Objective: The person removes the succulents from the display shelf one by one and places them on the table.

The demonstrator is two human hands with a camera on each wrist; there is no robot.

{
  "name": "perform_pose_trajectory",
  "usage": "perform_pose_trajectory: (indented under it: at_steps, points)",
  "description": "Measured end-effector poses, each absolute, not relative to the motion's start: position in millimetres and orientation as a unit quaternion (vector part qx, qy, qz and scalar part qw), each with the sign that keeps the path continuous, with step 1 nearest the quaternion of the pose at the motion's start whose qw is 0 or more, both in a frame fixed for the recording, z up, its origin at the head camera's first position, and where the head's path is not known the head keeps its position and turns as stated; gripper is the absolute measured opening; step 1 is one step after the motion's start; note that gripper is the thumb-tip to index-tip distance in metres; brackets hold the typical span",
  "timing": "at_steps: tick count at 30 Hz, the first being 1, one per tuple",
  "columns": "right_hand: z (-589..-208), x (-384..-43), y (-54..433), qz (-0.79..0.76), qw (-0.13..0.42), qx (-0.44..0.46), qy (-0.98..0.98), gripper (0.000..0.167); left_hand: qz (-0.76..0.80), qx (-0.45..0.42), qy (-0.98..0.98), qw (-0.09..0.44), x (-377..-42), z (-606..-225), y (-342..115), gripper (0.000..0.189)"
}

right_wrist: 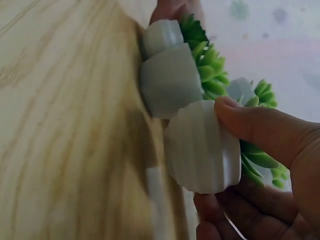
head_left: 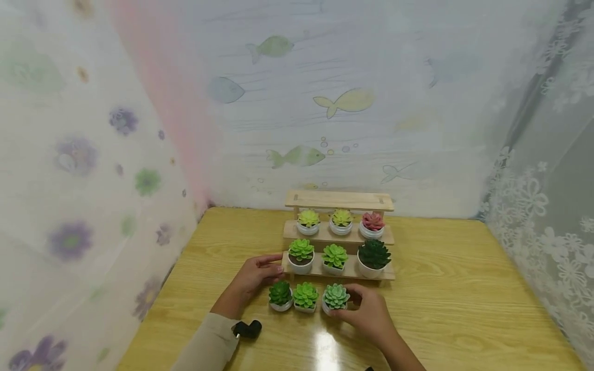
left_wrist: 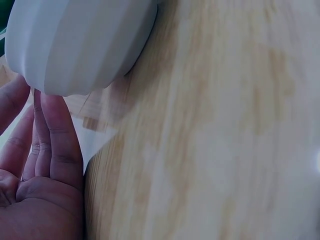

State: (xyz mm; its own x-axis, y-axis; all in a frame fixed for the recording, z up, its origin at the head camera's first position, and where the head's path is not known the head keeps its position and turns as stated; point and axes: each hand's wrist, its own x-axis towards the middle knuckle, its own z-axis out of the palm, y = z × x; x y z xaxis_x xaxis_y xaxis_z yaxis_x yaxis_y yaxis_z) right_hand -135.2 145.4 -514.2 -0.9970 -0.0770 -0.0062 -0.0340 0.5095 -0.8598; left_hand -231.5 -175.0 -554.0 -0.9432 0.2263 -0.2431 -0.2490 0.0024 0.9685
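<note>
In the head view my right hand pinches the white pot of a pale green succulent. Its thumb presses one side of the ribbed pot in the right wrist view, with fingers on the other. Left of it stand a bright green succulent and a dark green succulent, both in white pots. My left hand rests at the left end of the wooden stand's lower step. Its fingers reach toward that end, fairly straight; whether they touch it is unclear. A white pot partly covers those fingertips in the left wrist view.
The lower step bears a light green succulent, another green one and a dark one. On the middle step are two yellow-green succulents and a red one. Patterned cloth hangs behind the wooden table.
</note>
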Motion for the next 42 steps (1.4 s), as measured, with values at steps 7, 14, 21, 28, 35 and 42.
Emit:
perform_pose_trajectory:
  at_steps: [7, 14, 21, 28, 35, 42]
  points:
    - [-521.4, -138.4, 139.7, -0.479, 0.015, -0.036, 0.877, 0.056, 0.708, -0.018, 0.687, 0.164, -229.4, -551.6, -176.3, 0.052]
    - [-527.2, -141.6, 139.2, -0.460, 0.012, -0.034, 0.887, 0.058, 0.710, -0.016, 0.684, 0.166, -229.4, -551.8, -175.5, 0.053]
    - [-533.3, -140.8, 139.9, -0.458, 0.015, -0.036, 0.888, 0.063, 0.710, -0.006, 0.684, 0.169, -230.3, -557.0, -176.1, 0.053]
    - [-535.1, -141.0, 140.8, -0.476, 0.022, -0.044, 0.878, 0.067, 0.709, -0.008, 0.685, 0.164, -229.6, -556.6, -176.3, 0.052]
    - [-534.7, -141.8, 141.1, -0.462, 0.033, -0.047, 0.885, 0.070, 0.711, 0.004, 0.684, 0.163, -232.2, -554.5, -175.1, 0.054]
    - [-533.1, -141.0, 142.3, -0.445, 0.019, -0.057, 0.894, 0.067, 0.711, 0.006, 0.683, 0.168, -231.7, -553.0, -174.3, 0.055]
